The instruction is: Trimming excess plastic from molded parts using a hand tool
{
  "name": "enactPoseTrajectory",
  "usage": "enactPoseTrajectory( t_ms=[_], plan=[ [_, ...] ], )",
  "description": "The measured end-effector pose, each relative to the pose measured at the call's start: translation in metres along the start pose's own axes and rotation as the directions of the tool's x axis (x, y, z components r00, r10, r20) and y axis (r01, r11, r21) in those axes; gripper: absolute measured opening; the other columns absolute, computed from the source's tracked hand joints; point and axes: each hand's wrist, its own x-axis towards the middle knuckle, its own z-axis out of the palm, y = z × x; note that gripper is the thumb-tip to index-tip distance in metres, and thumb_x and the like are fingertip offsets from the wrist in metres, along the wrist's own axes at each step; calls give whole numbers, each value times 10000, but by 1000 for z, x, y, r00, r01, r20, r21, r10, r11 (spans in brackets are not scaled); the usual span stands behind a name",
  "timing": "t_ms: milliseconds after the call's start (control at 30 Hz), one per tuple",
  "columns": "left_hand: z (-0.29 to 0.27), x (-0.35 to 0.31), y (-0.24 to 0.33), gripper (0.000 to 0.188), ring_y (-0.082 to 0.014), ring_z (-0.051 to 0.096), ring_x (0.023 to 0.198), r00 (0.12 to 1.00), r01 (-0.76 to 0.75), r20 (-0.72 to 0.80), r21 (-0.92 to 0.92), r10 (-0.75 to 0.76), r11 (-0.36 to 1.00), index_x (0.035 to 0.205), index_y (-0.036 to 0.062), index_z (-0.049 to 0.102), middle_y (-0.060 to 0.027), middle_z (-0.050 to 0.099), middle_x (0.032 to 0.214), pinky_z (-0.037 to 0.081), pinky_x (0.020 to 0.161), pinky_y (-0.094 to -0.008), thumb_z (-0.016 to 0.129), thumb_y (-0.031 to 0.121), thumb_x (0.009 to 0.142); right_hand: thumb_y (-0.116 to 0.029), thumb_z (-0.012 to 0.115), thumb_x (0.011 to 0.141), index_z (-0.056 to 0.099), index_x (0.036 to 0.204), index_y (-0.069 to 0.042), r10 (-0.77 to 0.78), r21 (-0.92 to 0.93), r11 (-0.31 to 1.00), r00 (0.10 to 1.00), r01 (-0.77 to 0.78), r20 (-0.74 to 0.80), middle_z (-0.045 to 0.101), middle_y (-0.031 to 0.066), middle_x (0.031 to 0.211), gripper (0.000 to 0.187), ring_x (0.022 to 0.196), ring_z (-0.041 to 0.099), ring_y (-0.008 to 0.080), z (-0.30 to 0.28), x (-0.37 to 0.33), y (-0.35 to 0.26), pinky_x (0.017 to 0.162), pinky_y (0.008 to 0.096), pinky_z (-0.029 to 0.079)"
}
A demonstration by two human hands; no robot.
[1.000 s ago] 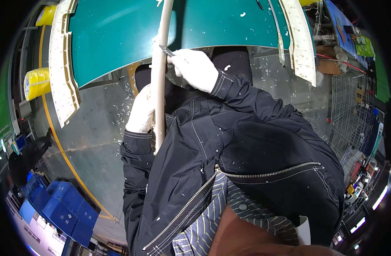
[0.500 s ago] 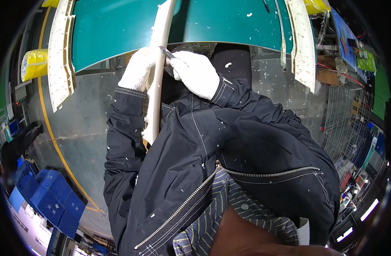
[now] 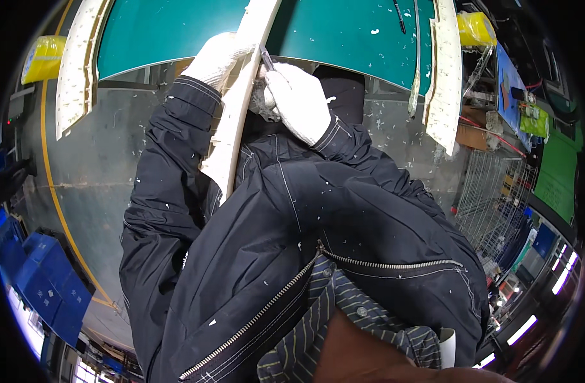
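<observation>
Edges first, from where I'm standing: the green table (image 3: 171, 32) ends in a bowed near rim, and the person sits right up against that side, knees beneath it. Left, a cream perforated panel (image 3: 78, 64) juts past the rim; right, a second cream panel (image 3: 444, 83) does likewise, with a thin narrow strip (image 3: 415, 83) just inside it. Between those two there's broad room either side of the work, wider to the right of the right hand (image 3: 299, 99), where a black pen-like stick (image 3: 399, 16) lies far up the table.

And the long cream trim piece (image 3: 238, 118)? It crosses the rim, its upper part over the table and its lower part over the lap. Long axis runs away from the body, leaning: far end up and right, out of sight, near end down and left, tapering to a point against the dark jacket (image 3: 292, 191).

Left hand (image 3: 219, 59), white-gloved, clasps the trim's left side near the table rim, some fingers hidden behind it. Right hand, gloved too, has its fingers pressed together, pinching a slim grey tool (image 3: 267, 61) whose tip sits at the trim's right edge; whether it bites in, I can't tell.
</observation>
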Motion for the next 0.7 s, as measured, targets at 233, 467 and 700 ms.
enactPoseTrajectory(
  t_ms=[233, 467, 700],
  plan=[
    [5, -5, 1, 339, -167, 663, 831, 998, 37, -43, 58, -35, 998, 1217, -25, 615, -95, 654, 969, 568, 724, -322, 643, 215, 979, -195, 530, 1061, 683, 1034, 2, 80, 13, 997, 997, -80, 2, 643, 82, 725, 250, 643, 631, 180, 1, -12, -7, 632, 328, 511],
    [12, -1, 11, 370, -153, 616, 822, 997, 79, -19, -2, -79, 997, 1233, -33, 630, -84, 646, 993, 539, 729, -304, 651, 251, 996, -186, 534, 1047, 689, 1097, 16, 103, 4, 995, 994, -103, 40, 644, 68, 731, 260, 662, 633, 163, 6, -26, -17, 664, 315, 521],
    [9, 29, 12, 359, -156, 612, 781, 992, -98, -52, 290, 118, 952, 1084, -33, 695, -79, 660, 835, 514, 729, -298, 699, 310, 978, -177, 547, 1045, 693, 1113, 12, 85, -62, 995, 994, -81, 64, 649, 74, 742, 248, 658, 628, 156, 2, -37, -23, 653, 318, 523]
  ],
)
